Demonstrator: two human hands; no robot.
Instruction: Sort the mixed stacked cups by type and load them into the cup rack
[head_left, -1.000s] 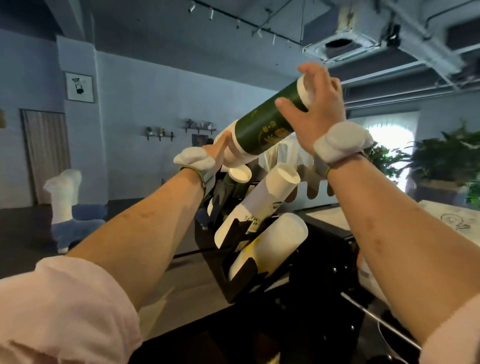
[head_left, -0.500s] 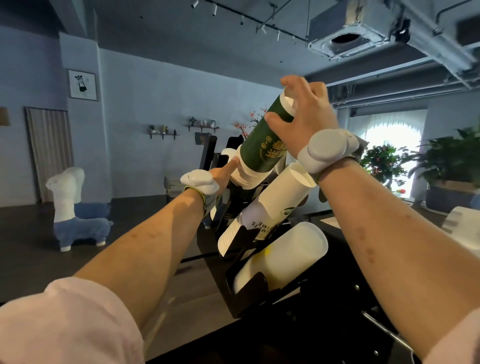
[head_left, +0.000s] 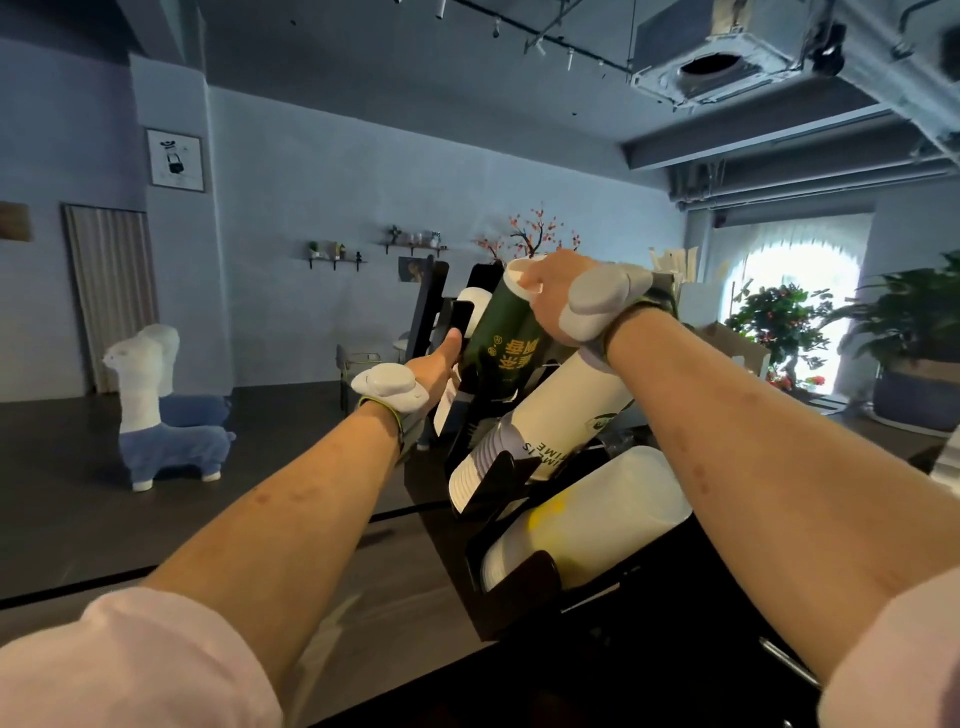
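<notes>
A stack of dark green cups (head_left: 501, 345) with yellow print stands tilted in an upper slot of the black cup rack (head_left: 496, 480). My right hand (head_left: 553, 291) grips its top end. My left hand (head_left: 439, 358) rests against the stack's lower left side, thumb up beside it. Below lie a stack of white printed cups (head_left: 550, 421) and a stack of plain white cups (head_left: 587, 517), each in its own rack slot. Another white cup stack (head_left: 470, 304) shows behind the green one.
The rack stands on a dark counter (head_left: 649, 649). A llama figure (head_left: 156, 405) stands on the floor at left. Potted plants (head_left: 789, 317) sit by the window at right. Wall shelves (head_left: 337, 257) hang far behind.
The green cup stack has come down and steeper into the rack's upper slot, with my right hand following on its top. My left hand has stayed at its lower end.
</notes>
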